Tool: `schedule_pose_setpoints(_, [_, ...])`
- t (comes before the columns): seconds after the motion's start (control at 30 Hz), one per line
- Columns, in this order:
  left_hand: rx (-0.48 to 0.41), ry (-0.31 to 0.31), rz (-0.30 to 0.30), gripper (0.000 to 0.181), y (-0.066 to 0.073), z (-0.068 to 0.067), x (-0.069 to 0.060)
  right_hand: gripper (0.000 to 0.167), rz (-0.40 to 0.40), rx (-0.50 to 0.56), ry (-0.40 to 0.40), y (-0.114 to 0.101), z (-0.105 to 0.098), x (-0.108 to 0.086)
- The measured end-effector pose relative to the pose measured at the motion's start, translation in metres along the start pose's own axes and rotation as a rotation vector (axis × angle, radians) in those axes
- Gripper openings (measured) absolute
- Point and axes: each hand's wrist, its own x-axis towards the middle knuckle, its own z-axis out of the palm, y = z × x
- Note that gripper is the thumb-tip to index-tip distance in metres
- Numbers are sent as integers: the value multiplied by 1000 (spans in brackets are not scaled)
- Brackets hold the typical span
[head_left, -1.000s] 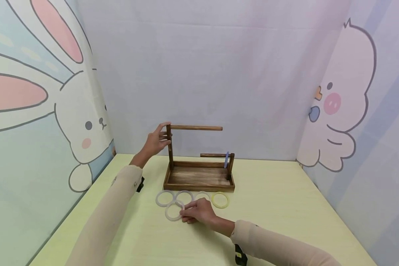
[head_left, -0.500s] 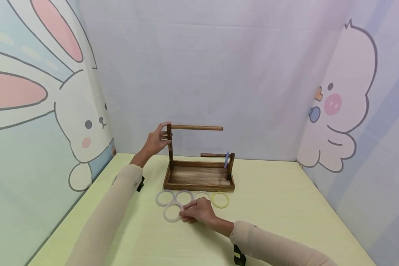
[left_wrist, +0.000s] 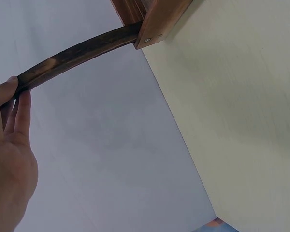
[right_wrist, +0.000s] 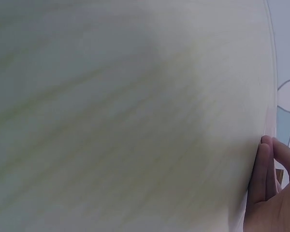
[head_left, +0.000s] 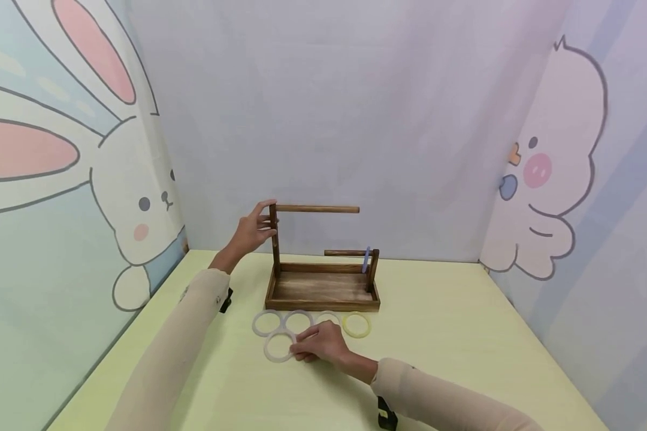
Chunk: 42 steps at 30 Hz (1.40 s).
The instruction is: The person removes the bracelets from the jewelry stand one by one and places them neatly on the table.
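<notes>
At the back of the table stands a dark wooden rack (head_left: 323,305) with a tray base and two horizontal bars at different heights. My left hand (head_left: 251,232) grips the top of its tall left post (left_wrist: 82,53), thumb on one side and fingers on the other. A blue ring (head_left: 366,260) hangs on the lower bar. In front of the rack, my right hand (head_left: 323,343) pinches the right edge of a pale translucent ring (head_left: 270,357) at table level. The right wrist view shows the fingertips (right_wrist: 265,145) low against the table.
Two pale purplish rings (head_left: 254,328) lie in a row before the rack. Beside them are a whitish ring (head_left: 329,312), partly behind my right hand, and a yellow ring (head_left: 357,336). Cartoon-printed cloth walls (head_left: 356,120) enclose the table on the left, back and right.
The pale ring in my right hand has shifted slightly left and toward me, off the purplish ring it overlapped. My left hand stays on the post.
</notes>
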Motion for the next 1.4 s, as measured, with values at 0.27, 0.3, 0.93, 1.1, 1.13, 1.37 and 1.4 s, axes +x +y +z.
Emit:
schedule_pose_setpoints(0.27, [-3, -6, 12, 82, -4, 2, 0, 15, -10, -30, 2, 2, 1, -1])
schedule_pose_setpoints(0.3, [-1, -6, 13, 82, -4, 2, 1, 15, -9, -30, 3, 1, 1, 0])
schedule_pose_setpoints(0.93, [-4, 8, 18, 82, -6, 1, 1, 13, -14, -29, -9, -1, -1, 0])
schedule_pose_setpoints(1.1, [-10, 5, 23, 82, -4, 1, 0, 13, -1, -15, -20, -1, -1, -1])
schedule_pose_setpoints(1.13, [-12, 6, 24, 83, -4, 1, 0, 14, 0, -11, -23, -2, -2, -1])
schedule_pose_setpoints(1.37, [-24, 4, 17, 83, -5, 0, 0, 17, 7, 0, -34, -4, -3, -2])
schedule_pose_setpoints(1.4, [-24, 1, 16, 83, -6, 0, 0, 16, 6, -3, -32, -4, -3, -2])
